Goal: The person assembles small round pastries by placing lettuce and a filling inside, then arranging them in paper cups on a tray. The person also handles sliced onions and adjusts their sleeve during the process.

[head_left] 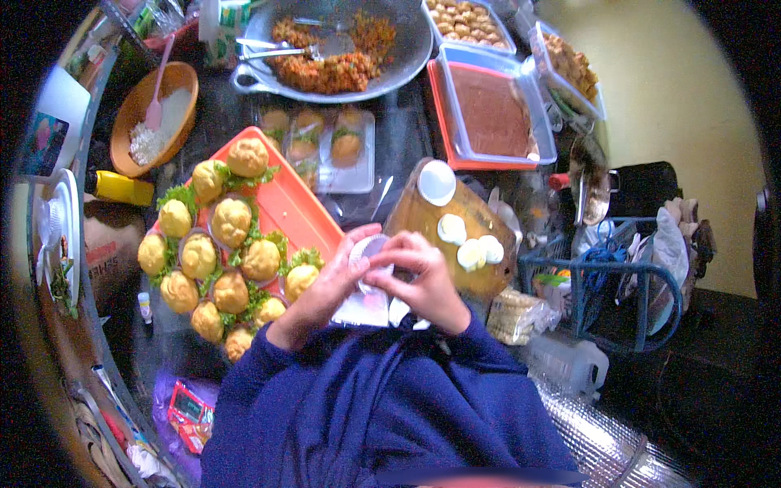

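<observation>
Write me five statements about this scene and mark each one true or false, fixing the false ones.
1. The left hand and right hand are both at a pleated paper cup. True.
2. The golden buns sit on a blue tray. False: the tray under the golden buns is orange-red.
3. Egg slices lie on the wooden board. True.
4. The wok holds cooked food. True.
5. The pink spoon lies in the wok. False: the pink spoon is in the orange bowl.
</observation>
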